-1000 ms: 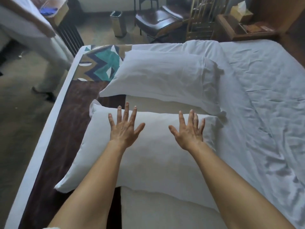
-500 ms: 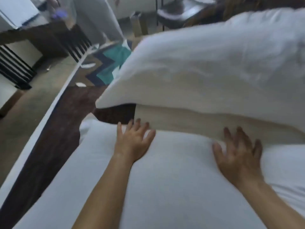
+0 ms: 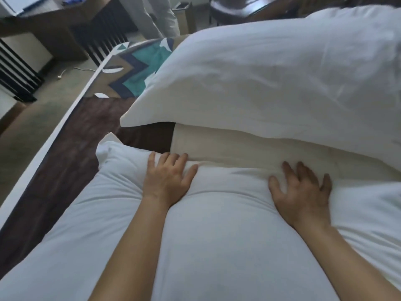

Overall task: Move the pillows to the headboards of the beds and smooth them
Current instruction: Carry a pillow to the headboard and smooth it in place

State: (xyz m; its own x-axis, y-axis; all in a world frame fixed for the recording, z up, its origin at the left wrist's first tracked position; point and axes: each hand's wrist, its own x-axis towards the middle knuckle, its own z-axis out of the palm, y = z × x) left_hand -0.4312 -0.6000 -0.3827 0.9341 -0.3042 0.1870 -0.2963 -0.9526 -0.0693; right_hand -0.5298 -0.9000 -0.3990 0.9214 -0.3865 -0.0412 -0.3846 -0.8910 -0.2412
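Two white pillows lie on the bed. The near pillow fills the lower part of the view. My left hand presses on its far edge, fingers curled over that edge. My right hand lies flat on the same edge further right, fingers spread, sinking into the fabric. The far pillow lies just beyond, across the upper right, untouched. A cream sheet strip shows between the two pillows.
A dark brown bed runner and a teal zigzag patterned cloth cover the bed's left side. Another person in light trousers stands beyond the bed. A dark desk, a bin and a chair stand at the back.
My head has leaned in much closer to the pillows. Both hands have slid forward to the near pillow's far edge and pressed down; the left fingers have curled over it.
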